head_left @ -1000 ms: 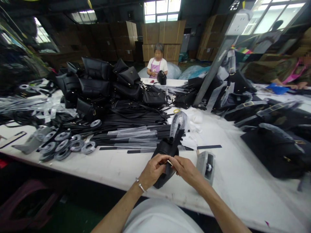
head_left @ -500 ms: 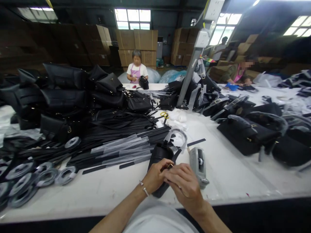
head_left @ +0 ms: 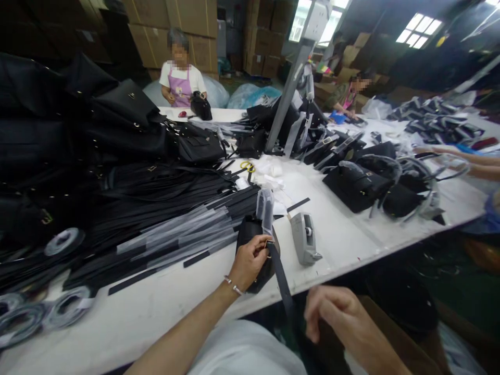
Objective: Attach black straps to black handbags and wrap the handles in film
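Note:
My left hand (head_left: 250, 263), with a bracelet at its wrist, pinches a gold-coloured buckle (head_left: 269, 247) on a black strap (head_left: 282, 281). Beneath and behind that hand a small black bag (head_left: 250, 229) stands on the table, partly hidden by it. The bag's handle (head_left: 265, 208) rises in a clear plastic wrap. From the buckle the strap runs down past the table edge toward my lap. My right hand (head_left: 336, 315) is off the table to the right of the strap, fingers curled and smeared by motion; whether it holds anything does not show.
Right of the bag stands a grey tape dispenser (head_left: 304, 239). Black strips (head_left: 187, 219) and rolls (head_left: 68, 307) lie to the left, with piled black bags (head_left: 125, 109) behind. Yellow-handled scissors (head_left: 247, 166) lie farther back. Wrapped bags (head_left: 357, 185) stand right; a co-worker (head_left: 182, 83) sits opposite.
My right hand has left the buckle and moved right and down, past the table edge. The strap now stretches down toward me. My left hand stays at the buckle; the view has turned right.

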Demonstrator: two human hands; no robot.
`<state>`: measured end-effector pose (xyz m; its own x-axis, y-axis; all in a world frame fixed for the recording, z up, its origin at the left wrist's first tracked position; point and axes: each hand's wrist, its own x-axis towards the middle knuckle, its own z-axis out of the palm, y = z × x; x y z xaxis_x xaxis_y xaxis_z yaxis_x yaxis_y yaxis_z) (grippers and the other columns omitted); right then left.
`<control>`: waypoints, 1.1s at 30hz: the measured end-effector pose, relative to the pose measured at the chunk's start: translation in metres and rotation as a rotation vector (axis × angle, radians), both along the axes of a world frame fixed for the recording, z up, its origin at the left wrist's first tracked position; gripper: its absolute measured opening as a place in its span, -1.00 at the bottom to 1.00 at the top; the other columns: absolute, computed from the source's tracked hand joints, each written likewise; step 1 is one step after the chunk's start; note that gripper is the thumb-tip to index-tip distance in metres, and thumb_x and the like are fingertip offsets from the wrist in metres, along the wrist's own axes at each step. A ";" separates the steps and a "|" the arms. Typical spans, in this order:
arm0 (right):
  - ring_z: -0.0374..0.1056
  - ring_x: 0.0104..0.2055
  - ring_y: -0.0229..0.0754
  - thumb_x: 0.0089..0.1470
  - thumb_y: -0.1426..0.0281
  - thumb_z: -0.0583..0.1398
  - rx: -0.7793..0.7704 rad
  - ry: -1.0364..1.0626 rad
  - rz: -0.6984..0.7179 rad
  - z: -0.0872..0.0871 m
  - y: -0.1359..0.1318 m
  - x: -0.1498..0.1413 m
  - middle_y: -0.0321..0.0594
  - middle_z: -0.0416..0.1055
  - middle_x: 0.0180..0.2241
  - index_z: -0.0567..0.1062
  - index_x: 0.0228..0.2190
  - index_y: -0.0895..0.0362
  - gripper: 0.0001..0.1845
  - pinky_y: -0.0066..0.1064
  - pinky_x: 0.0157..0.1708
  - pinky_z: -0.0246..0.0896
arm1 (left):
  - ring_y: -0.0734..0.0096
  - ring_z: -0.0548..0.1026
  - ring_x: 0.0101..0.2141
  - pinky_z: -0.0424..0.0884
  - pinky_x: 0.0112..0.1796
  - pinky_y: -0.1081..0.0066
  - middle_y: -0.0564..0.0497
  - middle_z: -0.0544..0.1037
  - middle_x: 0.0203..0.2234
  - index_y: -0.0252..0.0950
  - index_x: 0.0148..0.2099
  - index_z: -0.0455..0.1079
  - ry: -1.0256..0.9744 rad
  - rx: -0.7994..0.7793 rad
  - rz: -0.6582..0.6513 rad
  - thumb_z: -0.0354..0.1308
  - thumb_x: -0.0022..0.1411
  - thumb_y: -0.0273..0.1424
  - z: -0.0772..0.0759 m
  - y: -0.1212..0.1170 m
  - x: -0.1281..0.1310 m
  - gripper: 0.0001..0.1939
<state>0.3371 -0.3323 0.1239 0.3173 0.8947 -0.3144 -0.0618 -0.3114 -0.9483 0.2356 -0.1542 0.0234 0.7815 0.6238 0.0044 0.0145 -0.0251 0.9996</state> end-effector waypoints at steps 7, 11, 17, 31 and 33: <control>0.43 -0.30 -0.14 0.02 0.02 0.19 -0.116 0.220 -0.333 -0.055 0.031 -0.009 -0.11 0.51 -0.36 0.53 -0.35 0.19 -0.54 -0.25 -0.15 0.29 | 0.42 0.54 -0.18 0.45 -0.14 0.46 0.04 0.57 -0.21 -0.23 -0.04 0.38 0.016 0.054 -0.016 0.05 0.18 -0.55 0.005 0.003 -0.009 -0.70; 0.44 -0.41 -0.18 0.06 0.08 0.19 -0.054 0.462 -0.248 -0.052 0.044 -0.020 -0.13 0.51 -0.39 0.51 -0.32 0.18 -0.61 -0.25 -0.27 0.33 | 0.42 0.52 -0.19 0.42 -0.15 0.45 0.05 0.56 -0.20 -0.22 -0.04 0.37 0.019 0.127 -0.029 0.05 0.18 -0.54 0.008 0.005 -0.012 -0.70; 0.37 -0.57 -0.29 -0.07 0.22 0.32 -0.060 0.382 -0.247 -0.055 0.057 -0.022 -0.25 0.48 -0.49 0.50 -0.34 0.20 -0.69 -0.45 -0.51 0.27 | 0.48 0.47 -0.37 0.38 -0.30 0.48 0.09 0.55 -0.26 -0.18 0.00 0.36 0.069 0.229 -0.025 0.07 0.12 -0.58 0.006 0.006 -0.010 -0.61; 0.40 -0.57 -0.25 -0.09 0.23 0.33 -0.222 0.506 -0.032 -0.058 0.017 -0.013 -0.19 0.51 -0.49 0.42 -0.40 0.20 -0.69 -0.45 -0.54 0.25 | 0.44 0.48 -0.44 0.37 -0.39 0.48 0.09 0.53 -0.41 -0.16 0.13 0.29 0.144 0.205 0.007 0.07 0.09 -0.58 -0.005 0.027 0.005 -0.47; 0.42 -0.51 -0.24 -0.06 0.22 0.31 -0.199 0.506 -0.053 -0.057 0.028 -0.014 -0.20 0.50 -0.46 0.45 -0.31 0.19 -0.67 -0.42 -0.47 0.28 | 0.41 0.51 -0.37 0.39 -0.34 0.47 0.08 0.54 -0.38 -0.15 0.14 0.28 0.138 0.217 0.010 0.07 0.10 -0.57 -0.004 0.025 0.005 -0.47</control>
